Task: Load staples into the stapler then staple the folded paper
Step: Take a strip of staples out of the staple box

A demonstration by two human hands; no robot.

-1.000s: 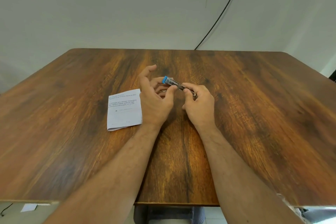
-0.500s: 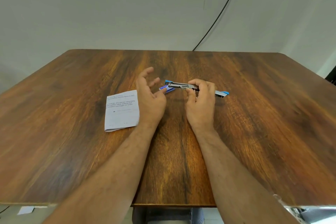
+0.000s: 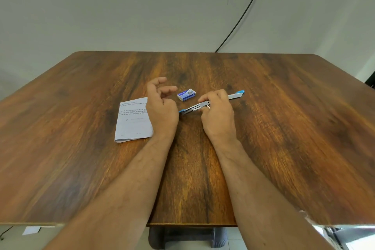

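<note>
Folded paper [image 3: 134,121] sits flat on the bench [image 3: 284,128], left of centre, fold edge toward the person. Unstapled as far as I can tell, and same spot as a second ago.

Left hand [image 3: 162,105]: was up against the stapler's blue end a second ago and has since let go. Now it hangs just above the bench with fingers loosely spread, holding nothing, its heel overlapping the paper's right edge. Fingertips point toward the staple box.

Staple box [image 3: 186,95]: small and blue, on the bench between the two hands, just beyond the left fingertips. It was hidden behind the hands a second ago and is now in plain view. Looks closed, though it's too small to be sure.

Stapler [image 3: 194,107]: was closed and held up between both hands; now swung open into one long strip lying low over the bench. The metal magazine runs toward the left hand, and the blue-tipped arm [image 3: 238,94] sticks out past the right.

Right hand [image 3: 218,111]: fingers pinched round the stapler's middle, near the hinge, keeping it splayed.

My read: the opening step is done and the channel is exposed. No staples visible in it at this size. Next is probably the left hand going for the box to pull a strip. Stapling the paper is not started.
</note>
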